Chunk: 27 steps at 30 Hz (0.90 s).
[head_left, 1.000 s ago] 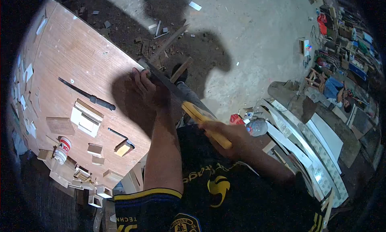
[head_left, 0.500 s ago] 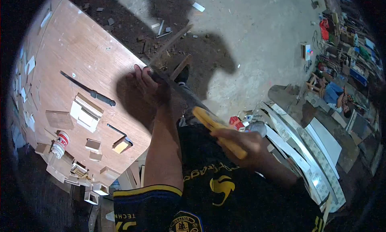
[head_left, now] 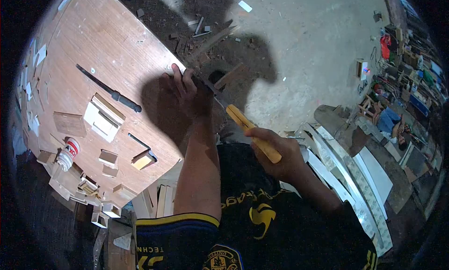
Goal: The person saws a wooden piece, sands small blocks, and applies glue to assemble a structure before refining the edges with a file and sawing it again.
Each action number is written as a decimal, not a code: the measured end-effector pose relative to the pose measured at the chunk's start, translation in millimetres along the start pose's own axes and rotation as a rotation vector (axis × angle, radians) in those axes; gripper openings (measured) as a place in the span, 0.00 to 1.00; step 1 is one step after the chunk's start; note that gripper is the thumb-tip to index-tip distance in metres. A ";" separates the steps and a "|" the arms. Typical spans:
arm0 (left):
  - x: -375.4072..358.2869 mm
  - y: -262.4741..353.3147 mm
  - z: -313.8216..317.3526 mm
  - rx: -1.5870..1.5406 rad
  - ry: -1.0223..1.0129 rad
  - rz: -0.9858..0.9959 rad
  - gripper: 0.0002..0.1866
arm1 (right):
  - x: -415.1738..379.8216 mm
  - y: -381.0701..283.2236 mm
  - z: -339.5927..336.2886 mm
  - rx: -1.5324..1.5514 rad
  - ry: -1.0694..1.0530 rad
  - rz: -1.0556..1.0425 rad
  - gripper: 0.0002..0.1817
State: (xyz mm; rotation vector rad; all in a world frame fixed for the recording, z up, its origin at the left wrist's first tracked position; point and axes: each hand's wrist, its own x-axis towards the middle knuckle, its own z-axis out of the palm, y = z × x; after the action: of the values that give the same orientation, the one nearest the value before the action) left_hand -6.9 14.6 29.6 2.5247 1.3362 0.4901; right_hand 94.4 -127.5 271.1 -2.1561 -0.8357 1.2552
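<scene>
My right hand (head_left: 280,153) is closed round the yellow handle of a saw (head_left: 241,119). Its thin blade points up and left toward my left hand and is mostly lost in shadow. My left hand (head_left: 191,94) presses down at the edge of the wooden tabletop (head_left: 126,50), fingers spread; its thumb and whatever lies beneath the palm are dark. Left of it on the tabletop are a long black-handled tool (head_left: 117,97), a pale box-like piece (head_left: 103,120) and a smaller dark tool (head_left: 140,143) by a yellow-faced block (head_left: 141,161).
A white-and-red bottle (head_left: 69,153) and several small wooden pieces (head_left: 108,157) lie along the table's near left part. Offcuts (head_left: 199,25) litter the floor above. Long white panels (head_left: 334,176) lie at right. A person (head_left: 390,121) is in the far right background.
The view has shifted, so the table appears farther right and higher. My right hand and the saw handle have come closer to my left hand. The left fingers look more spread and raised.
</scene>
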 end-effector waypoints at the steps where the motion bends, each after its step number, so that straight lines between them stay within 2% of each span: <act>1: 0.2 -1.3 0.4 0.027 -0.055 0.011 0.27 | 3.5 0.1 1.8 0.009 -0.003 0.037 0.21; 3: 1.1 -3.8 1.4 0.061 -0.106 0.018 0.26 | 6.6 -1.1 4.6 0.036 0.048 -0.001 0.20; 4: 4.1 -0.2 -0.4 -0.032 -0.042 -0.026 0.24 | 6.8 -1.7 4.7 0.056 0.103 -0.032 0.19; 6: 5.6 3.9 -2.8 -0.120 0.027 -0.081 0.22 | 5.8 -2.9 3.1 0.028 0.077 -0.039 0.17; 8: 8.9 2.9 -4.8 -0.163 -0.029 -0.153 0.16 | 3.8 -6.0 2.9 0.002 0.051 -0.057 0.17; 11: 16.6 4.2 -8.3 -0.162 -0.020 -0.134 0.14 | 0.3 -7.9 8.1 0.030 0.088 0.008 0.17; 12: 16.7 7.5 -12.4 -0.081 -0.070 -0.148 0.16 | -4.6 -6.2 10.1 -0.027 0.091 -0.039 0.17; 14: 14.6 7.3 -6.6 -0.142 -0.011 -0.174 0.18 | -18.5 -10.5 6.0 -0.095 0.099 -0.094 0.17; 17: 4.7 3.1 15.6 -0.273 0.057 -0.212 0.19 | -52.1 -27.4 -12.0 -0.101 0.107 -0.068 0.17; 19: 3.7 0.8 18.9 -0.329 0.072 -0.226 0.19 | -68.1 -31.9 -24.2 -0.091 -0.006 0.161 0.17; 24: 7.1 4.6 4.9 -0.143 0.007 -0.200 0.16 | -69.3 -34.7 -30.7 -0.088 -0.046 0.105 0.19; 27: -1.4 -3.6 22.1 -0.245 -0.002 -0.223 0.20 | -68.8 -40.3 -31.5 -0.089 -0.046 0.099 0.20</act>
State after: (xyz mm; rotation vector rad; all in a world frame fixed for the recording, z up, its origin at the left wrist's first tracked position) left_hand -1.4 14.1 7.8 2.1504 1.4390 0.5654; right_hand 85.6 -153.2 352.4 -2.2713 -0.8268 1.3445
